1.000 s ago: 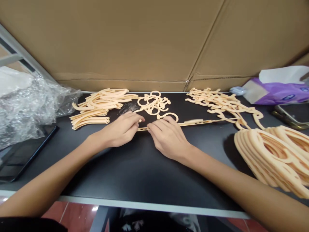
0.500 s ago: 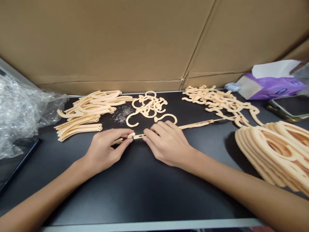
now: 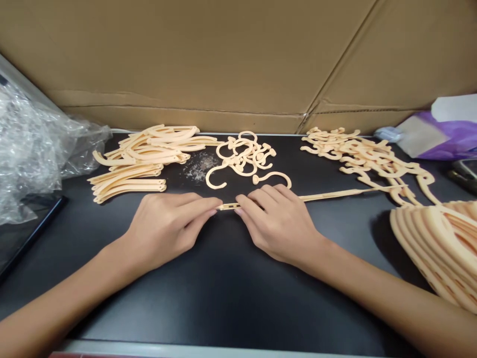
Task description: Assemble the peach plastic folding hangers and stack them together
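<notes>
Between my hands is a long, narrow beige plastic hanger piece [image 3: 328,195] with small slots near its left end. My left hand [image 3: 169,221] pinches that left end between thumb and fingers, which hide whatever else is there. Just to the right, my right hand [image 3: 278,221] is closed around the same piece. Its thin right end reaches towards a pile of wavy beige parts [image 3: 372,156]. Beyond my hands lie several loose beige hanger hooks [image 3: 246,154], one of them [image 3: 276,175] right behind my right fingers.
Curved beige hanger arms [image 3: 149,149] are heaped at the back left, beside whitish scraps [image 3: 199,166]. Clear plastic wrap [image 3: 33,149] bulges in from the left. To the right are stacked beige hanger bodies [image 3: 413,238] and a purple tissue pack [image 3: 443,132]. Cardboard [image 3: 186,59] walls the back.
My left fingers have closed over the left end, covering the small rounded part that showed there. The view has shifted, moving the table items; both hands keep hold of the piece.
</notes>
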A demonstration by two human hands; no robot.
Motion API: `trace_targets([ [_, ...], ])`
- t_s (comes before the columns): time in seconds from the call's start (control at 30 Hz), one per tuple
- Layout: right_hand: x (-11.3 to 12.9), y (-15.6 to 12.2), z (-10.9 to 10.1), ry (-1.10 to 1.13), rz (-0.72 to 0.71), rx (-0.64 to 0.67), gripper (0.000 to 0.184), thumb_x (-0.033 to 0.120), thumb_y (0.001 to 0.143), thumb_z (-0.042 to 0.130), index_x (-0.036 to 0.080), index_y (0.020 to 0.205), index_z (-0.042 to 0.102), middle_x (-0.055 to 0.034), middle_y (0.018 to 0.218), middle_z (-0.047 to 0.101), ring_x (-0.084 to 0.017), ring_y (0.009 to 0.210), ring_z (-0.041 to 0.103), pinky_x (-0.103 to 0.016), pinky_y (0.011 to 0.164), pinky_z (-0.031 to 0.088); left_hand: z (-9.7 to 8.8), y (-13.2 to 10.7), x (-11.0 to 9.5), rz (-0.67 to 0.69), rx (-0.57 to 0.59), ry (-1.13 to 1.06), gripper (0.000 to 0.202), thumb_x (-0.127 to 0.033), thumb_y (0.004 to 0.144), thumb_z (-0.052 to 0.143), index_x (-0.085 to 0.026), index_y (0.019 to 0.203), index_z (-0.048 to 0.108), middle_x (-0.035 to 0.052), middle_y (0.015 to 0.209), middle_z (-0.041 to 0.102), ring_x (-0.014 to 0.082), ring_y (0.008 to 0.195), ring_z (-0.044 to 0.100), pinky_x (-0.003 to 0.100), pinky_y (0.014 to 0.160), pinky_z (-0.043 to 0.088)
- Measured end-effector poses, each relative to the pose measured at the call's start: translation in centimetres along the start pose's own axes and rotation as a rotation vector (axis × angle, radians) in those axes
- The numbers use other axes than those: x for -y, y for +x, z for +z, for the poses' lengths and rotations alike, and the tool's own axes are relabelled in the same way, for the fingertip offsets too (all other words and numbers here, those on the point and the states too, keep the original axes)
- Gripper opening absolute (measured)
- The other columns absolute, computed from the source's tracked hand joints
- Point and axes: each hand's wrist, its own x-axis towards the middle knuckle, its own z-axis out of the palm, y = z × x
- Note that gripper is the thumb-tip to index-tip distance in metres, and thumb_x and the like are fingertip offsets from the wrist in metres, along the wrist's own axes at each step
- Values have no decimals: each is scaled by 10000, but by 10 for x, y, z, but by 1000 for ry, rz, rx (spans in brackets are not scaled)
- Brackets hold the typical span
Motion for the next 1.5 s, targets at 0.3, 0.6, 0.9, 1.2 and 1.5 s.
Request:
trace_targets([
  [0.3, 0, 2, -1, 70, -54, 12, 263, 217, 1004, 516, 119, 905, 739, -61, 748, 665, -196, 708, 540, -361, 676, 311, 2, 6, 4, 127, 29, -186, 123, -146, 941, 632, -121, 1018, 725, 53, 828, 760, 137, 684, 687, 242, 636, 496],
  [0.6, 0, 0, 1, 81, -82, -3, 193, 160, 960, 550, 133, 859, 712, -53, 743, 652, -193, 705, 512, -357, 677, 308, -6, 8, 7, 157, 134, -16, 201, -234, 984, 564, -172, 990, 755, 30, 722, 690, 162, 617, 574, 305, 577, 392],
  [0.9, -2, -1, 0, 72, -135, 3, 129, 124, 905, 586, 131, 863, 708, -49, 727, 633, -199, 705, 492, -352, 677, 302, -6, 11, 12, 105, 261, -98, 238, -268, 1021, 523, -206, 1036, 752, 16, 772, 694, 169, 689, 526, 327, 661, 341],
  [1.2, -1, 2, 0, 70, -191, 15, 238, 142, 971, 520, 152, 781, 663, -36, 684, 593, -189, 692, 440, -350, 673, 277, -6, 11, 13, 86, 296, -149, 238, -266, 1029, 518, -210, 1039, 749, 14, 806, 697, 162, 715, 524, 317, 685, 347],
  [1.5, -1, 1, -1, 79, -191, 35, 233, 117, 965, 514, 145, 781, 654, -36, 694, 597, -180, 706, 435, -354, 674, 259, -14, 14, 14, 27, 430, -219, 280, -315, 1040, 498, -243, 1064, 767, 2, 710, 647, 146, 676, 567, 287, 645, 368],
])
